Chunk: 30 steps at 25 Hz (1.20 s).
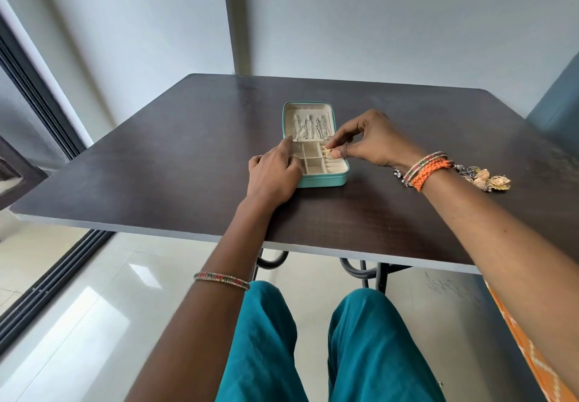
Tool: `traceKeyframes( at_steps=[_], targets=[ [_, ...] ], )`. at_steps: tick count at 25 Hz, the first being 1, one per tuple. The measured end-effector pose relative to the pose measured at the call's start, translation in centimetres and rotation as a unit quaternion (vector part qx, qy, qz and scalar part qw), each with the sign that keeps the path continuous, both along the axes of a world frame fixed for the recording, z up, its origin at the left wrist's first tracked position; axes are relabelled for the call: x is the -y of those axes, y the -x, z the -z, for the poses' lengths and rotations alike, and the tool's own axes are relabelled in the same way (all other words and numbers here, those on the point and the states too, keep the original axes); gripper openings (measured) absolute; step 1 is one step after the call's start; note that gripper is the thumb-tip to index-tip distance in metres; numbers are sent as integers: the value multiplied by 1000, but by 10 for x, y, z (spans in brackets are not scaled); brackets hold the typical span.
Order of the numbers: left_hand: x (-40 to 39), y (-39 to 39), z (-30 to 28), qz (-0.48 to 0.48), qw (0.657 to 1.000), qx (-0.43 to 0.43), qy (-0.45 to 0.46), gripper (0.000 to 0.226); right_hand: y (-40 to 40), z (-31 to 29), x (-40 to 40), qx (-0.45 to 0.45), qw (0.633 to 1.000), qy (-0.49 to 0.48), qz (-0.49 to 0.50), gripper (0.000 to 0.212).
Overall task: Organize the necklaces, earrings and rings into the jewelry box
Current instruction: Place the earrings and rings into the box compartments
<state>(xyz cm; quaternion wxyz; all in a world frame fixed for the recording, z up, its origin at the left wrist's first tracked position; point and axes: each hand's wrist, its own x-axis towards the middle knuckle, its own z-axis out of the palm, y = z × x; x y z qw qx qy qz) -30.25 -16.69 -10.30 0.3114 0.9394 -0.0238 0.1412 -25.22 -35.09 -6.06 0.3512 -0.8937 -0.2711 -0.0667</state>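
A teal jewelry box (322, 180) lies open on the dark table, its cream lid (308, 108) flat at the far side with several necklaces (310, 127) hanging in it. My right hand (372, 140) pinches a small gold ring (327, 151) over the ring rolls in the box's right column. My left hand (275, 171) rests on the box's left side, index finger stretched toward the hinge, hiding the left compartments. A heap of gold and silver jewelry (484, 177) lies on the table behind my right wrist.
The dark table (188, 157) has its near edge just above my knees. A window frame (40, 110) runs along the left, a grey wall stands behind, and an orange cloth (529, 348) hangs at the lower right.
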Motion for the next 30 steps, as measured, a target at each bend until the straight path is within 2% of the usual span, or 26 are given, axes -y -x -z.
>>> traceKeyframes(
  at_steps=[14,19,24,30],
  targets=[
    [-1,0,0,0,1000,3,12,45,5,3,-1,33,998,42,25,16],
    [-2,-1,0,0,1000,2,11,43,18,2,0,47,997,28,50,14],
    [-2,-2,1,1,1000,1,7,46,12,5,-2,123,981,137,59,6],
    [-2,-3,3,0,1000,1,9,47,19,4,-2,172,965,186,73,41]
  ],
)
